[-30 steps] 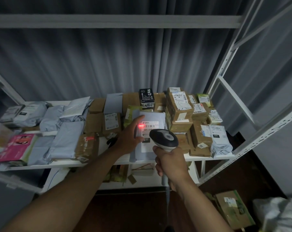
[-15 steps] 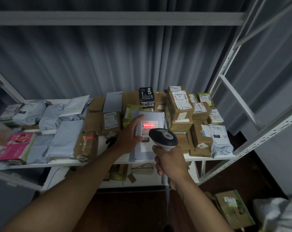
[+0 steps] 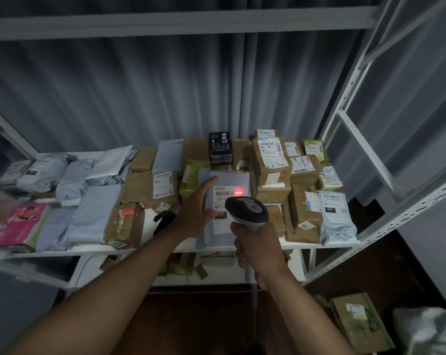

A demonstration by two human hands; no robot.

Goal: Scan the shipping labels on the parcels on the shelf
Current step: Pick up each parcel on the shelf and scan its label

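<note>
The grey mailer (image 3: 227, 201) lay lengthwise at the shelf's (image 3: 306, 245) front edge — left hand (image 3: 197, 210) flat on it, right hand (image 3: 255, 245) gripping the scanner (image 3: 247, 210) just before it.

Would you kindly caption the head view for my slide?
Left hand steadies a grey mailer while right hand aims the scanner at its label.

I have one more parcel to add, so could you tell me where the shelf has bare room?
One bare strip of shelf lies between the taped brown box and the left hand, partly taken by a black object. Everywhere else is crowded: grey bags left, stacked boxes right.
</note>
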